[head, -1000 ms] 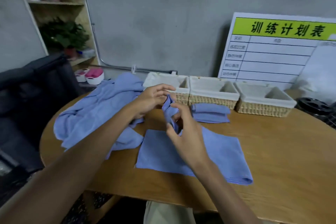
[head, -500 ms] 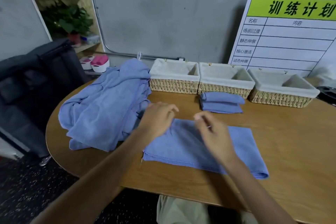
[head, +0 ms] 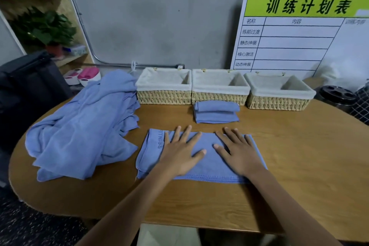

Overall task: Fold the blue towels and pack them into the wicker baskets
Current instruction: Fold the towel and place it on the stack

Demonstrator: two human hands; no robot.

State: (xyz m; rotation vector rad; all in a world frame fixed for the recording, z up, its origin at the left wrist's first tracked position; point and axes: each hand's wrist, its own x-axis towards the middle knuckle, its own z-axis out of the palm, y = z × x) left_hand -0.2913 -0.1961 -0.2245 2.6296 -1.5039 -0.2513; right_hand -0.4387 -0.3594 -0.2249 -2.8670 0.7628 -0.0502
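Note:
A blue towel (head: 208,168), folded over once, lies flat on the wooden table (head: 299,175) in front of me. My left hand (head: 180,153) and my right hand (head: 238,152) both press flat on it with fingers spread. Behind it sits a small stack of folded blue towels (head: 216,114). A loose heap of blue towels (head: 83,132) covers the table's left side. Three wicker baskets with white liners stand in a row at the back: left (head: 163,97), middle (head: 219,98), right (head: 278,102). No towel shows inside any of them.
A white schedule board (head: 299,42) leans on the wall behind the baskets. A dark round object (head: 337,96) sits at the far right. A black chair (head: 26,90) and a shelf with a plant (head: 44,28) stand at the left.
A second ago both hands held a towel edge pinched up above the table. They laid it down, and now both palms rest flat on the folded towel.

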